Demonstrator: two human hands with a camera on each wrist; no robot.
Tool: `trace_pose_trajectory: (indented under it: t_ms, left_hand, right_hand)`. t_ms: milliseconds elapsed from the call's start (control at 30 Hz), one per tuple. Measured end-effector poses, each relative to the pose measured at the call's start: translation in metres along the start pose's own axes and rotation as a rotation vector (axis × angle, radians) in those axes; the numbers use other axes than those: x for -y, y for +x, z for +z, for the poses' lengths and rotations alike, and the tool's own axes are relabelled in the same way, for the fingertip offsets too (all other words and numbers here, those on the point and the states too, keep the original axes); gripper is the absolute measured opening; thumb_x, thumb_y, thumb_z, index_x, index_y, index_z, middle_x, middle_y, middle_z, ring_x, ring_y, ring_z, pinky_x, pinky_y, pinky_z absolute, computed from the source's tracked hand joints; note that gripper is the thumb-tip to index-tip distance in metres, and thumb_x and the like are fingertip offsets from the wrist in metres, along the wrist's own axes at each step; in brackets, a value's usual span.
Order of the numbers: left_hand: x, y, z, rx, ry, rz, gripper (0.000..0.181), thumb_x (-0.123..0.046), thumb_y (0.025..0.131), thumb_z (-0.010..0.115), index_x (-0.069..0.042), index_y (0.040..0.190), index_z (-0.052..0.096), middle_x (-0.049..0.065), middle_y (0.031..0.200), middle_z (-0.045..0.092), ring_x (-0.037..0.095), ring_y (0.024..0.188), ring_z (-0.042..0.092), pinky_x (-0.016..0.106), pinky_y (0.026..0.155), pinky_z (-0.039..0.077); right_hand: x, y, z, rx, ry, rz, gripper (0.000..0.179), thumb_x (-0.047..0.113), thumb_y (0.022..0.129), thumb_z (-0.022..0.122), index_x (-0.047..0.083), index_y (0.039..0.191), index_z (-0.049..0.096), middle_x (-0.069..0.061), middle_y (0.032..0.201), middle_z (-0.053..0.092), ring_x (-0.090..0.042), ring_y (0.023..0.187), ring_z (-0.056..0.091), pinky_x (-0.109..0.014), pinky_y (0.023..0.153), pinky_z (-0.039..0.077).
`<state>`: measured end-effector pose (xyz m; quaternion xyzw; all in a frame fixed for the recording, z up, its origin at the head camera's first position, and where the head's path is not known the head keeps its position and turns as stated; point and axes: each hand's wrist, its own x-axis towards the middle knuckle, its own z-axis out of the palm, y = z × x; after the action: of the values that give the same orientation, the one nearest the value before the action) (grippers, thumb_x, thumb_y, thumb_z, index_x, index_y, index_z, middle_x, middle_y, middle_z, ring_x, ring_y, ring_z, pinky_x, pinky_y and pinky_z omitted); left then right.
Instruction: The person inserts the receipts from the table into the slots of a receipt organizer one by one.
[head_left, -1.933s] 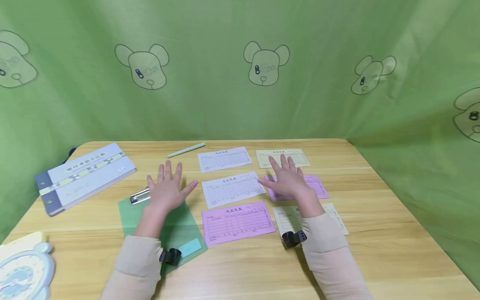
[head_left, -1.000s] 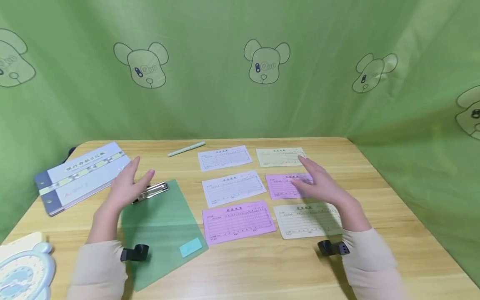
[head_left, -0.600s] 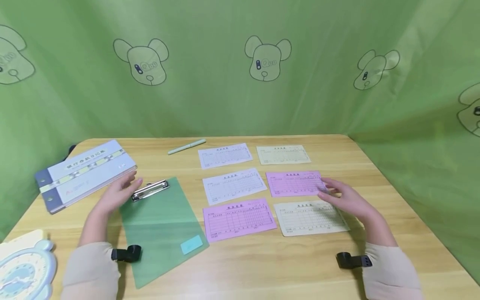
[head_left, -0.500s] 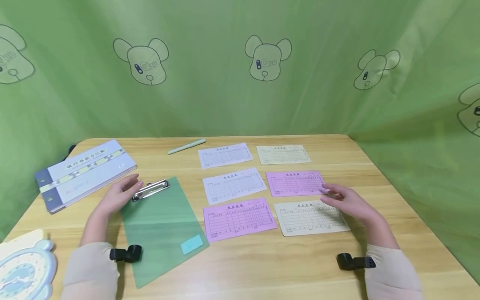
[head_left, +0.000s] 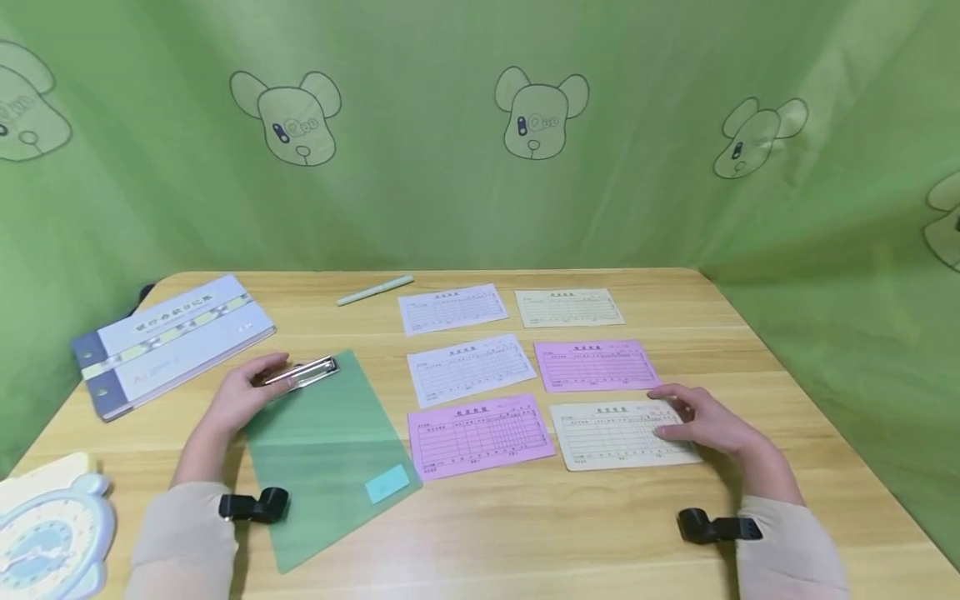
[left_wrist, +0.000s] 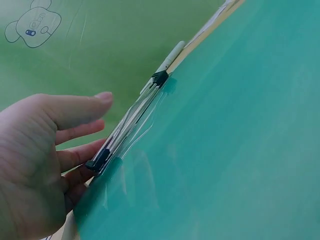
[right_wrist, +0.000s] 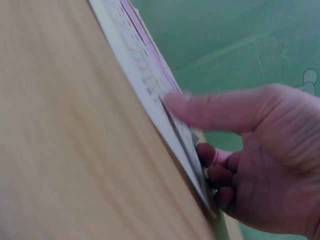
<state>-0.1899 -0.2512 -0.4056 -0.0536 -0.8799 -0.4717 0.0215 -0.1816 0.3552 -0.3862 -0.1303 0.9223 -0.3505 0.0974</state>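
My left hand [head_left: 243, 392] is at the top left of a green clipboard [head_left: 322, 450], by its metal clip [head_left: 303, 377]. In the left wrist view the thumb is raised clear of the clip, while the other fingers are by the clip's left end and the board's edge. At the right, my right hand [head_left: 708, 421] is over the right end of a pale green receipt slip [head_left: 611, 437]. Its thumb tip is on or just above the slip [right_wrist: 142, 75], with the other fingers bent beside the far edge. The slip lies on the table.
Other slips lie flat: a near pink slip [head_left: 480, 437], a far pink slip [head_left: 594, 367], two bluish-white ones and a far pale green slip [head_left: 568, 308]. A pen [head_left: 375, 290], a bound ledger [head_left: 176, 342] and a bear-shaped clock [head_left: 52, 537] are around them.
Both hands were spread above the clipboard and slips, then drew apart. The left came down beside the clip; the right moved outward and down to the near pale green slip's right end.
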Motion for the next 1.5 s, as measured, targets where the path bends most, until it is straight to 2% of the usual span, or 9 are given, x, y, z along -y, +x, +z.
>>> trace_pose_trajectory:
  t_ms: [133, 267, 500, 667, 800, 967, 1133, 1333, 1500]
  left_hand:
    - [0.000, 0.003, 0.003, -0.017, 0.052, 0.023, 0.051, -0.018, 0.078, 0.065, 0.007, 0.118, 0.046, 0.026, 0.114, 0.048, 0.037, 0.101, 0.043, 0.046, 0.085, 0.033]
    - [0.001, 0.003, 0.005, -0.035, 0.103, 0.043, 0.047, -0.016, 0.076, 0.066, 0.006, 0.114, 0.051, 0.025, 0.110, 0.049, 0.036, 0.098, 0.044, 0.047, 0.082, 0.033]
    - [0.005, 0.004, 0.008, -0.077, 0.153, 0.079, 0.042, -0.010, 0.074, 0.066, 0.005, 0.112, 0.054, 0.025, 0.105, 0.052, 0.036, 0.093, 0.046, 0.047, 0.079, 0.034]
    - [0.006, 0.005, 0.010, -0.099, 0.229, 0.094, 0.044, -0.016, 0.074, 0.067, 0.000, 0.112, 0.055, 0.025, 0.104, 0.053, 0.034, 0.090, 0.047, 0.045, 0.075, 0.034]
    - [0.007, 0.005, 0.012, -0.112, 0.282, 0.088, 0.043, -0.022, 0.074, 0.067, -0.003, 0.111, 0.058, 0.023, 0.103, 0.054, 0.032, 0.087, 0.046, 0.042, 0.071, 0.032]
    - [0.007, 0.005, 0.013, -0.130, 0.289, 0.082, 0.040, -0.022, 0.074, 0.068, -0.003, 0.108, 0.060, 0.021, 0.100, 0.055, 0.031, 0.086, 0.046, 0.042, 0.070, 0.032]
    - [0.006, 0.007, 0.016, -0.146, 0.248, 0.125, 0.033, -0.012, 0.073, 0.068, 0.001, 0.103, 0.060, 0.021, 0.096, 0.054, 0.032, 0.086, 0.048, 0.044, 0.072, 0.035]
    - [0.005, 0.006, 0.017, -0.141, 0.220, 0.137, 0.031, -0.007, 0.074, 0.066, 0.006, 0.102, 0.059, 0.022, 0.095, 0.054, 0.034, 0.085, 0.049, 0.045, 0.072, 0.037]
    - [0.005, 0.006, 0.017, -0.137, 0.224, 0.142, 0.032, -0.007, 0.074, 0.065, 0.006, 0.103, 0.058, 0.022, 0.095, 0.054, 0.034, 0.085, 0.049, 0.045, 0.072, 0.037]
  right_hand:
    - [0.005, 0.000, 0.001, 0.009, -0.082, 0.015, 0.044, 0.014, 0.068, 0.071, 0.002, 0.103, 0.047, -0.021, 0.096, 0.039, -0.032, 0.088, 0.033, -0.044, 0.074, 0.028]
    - [0.010, 0.000, 0.002, 0.016, -0.105, 0.058, 0.034, 0.012, 0.069, 0.069, 0.003, 0.093, 0.046, -0.018, 0.093, 0.038, -0.032, 0.089, 0.032, -0.046, 0.076, 0.029]
    - [0.013, 0.000, 0.004, 0.030, -0.127, 0.070, 0.045, 0.012, 0.070, 0.069, -0.001, 0.106, 0.043, -0.022, 0.097, 0.039, -0.034, 0.089, 0.037, -0.049, 0.075, 0.033]
    - [0.014, 0.000, 0.005, 0.021, -0.154, 0.049, 0.035, 0.011, 0.069, 0.069, 0.004, 0.096, 0.047, -0.014, 0.087, 0.039, -0.028, 0.082, 0.035, -0.037, 0.068, 0.031]
    - [0.016, -0.001, 0.006, 0.009, -0.165, 0.031, 0.031, 0.010, 0.067, 0.069, 0.006, 0.089, 0.047, -0.013, 0.085, 0.037, -0.027, 0.081, 0.032, -0.033, 0.065, 0.029]
    - [0.019, 0.000, 0.005, 0.020, -0.149, 0.037, 0.031, 0.009, 0.068, 0.069, 0.006, 0.089, 0.046, -0.015, 0.087, 0.038, -0.028, 0.082, 0.033, -0.034, 0.065, 0.031]
    - [0.021, -0.001, 0.003, 0.048, -0.162, 0.038, 0.037, 0.011, 0.068, 0.069, 0.004, 0.097, 0.046, -0.017, 0.090, 0.044, -0.031, 0.083, 0.040, -0.041, 0.069, 0.035]
    - [0.021, -0.001, 0.004, 0.030, -0.170, 0.066, 0.030, 0.013, 0.067, 0.070, 0.003, 0.082, 0.046, -0.010, 0.080, 0.041, -0.024, 0.076, 0.036, -0.032, 0.063, 0.031]
    - [0.022, 0.000, 0.004, 0.032, -0.137, 0.112, 0.036, 0.016, 0.067, 0.071, -0.002, 0.088, 0.049, -0.006, 0.077, 0.051, -0.019, 0.070, 0.045, -0.032, 0.064, 0.036]
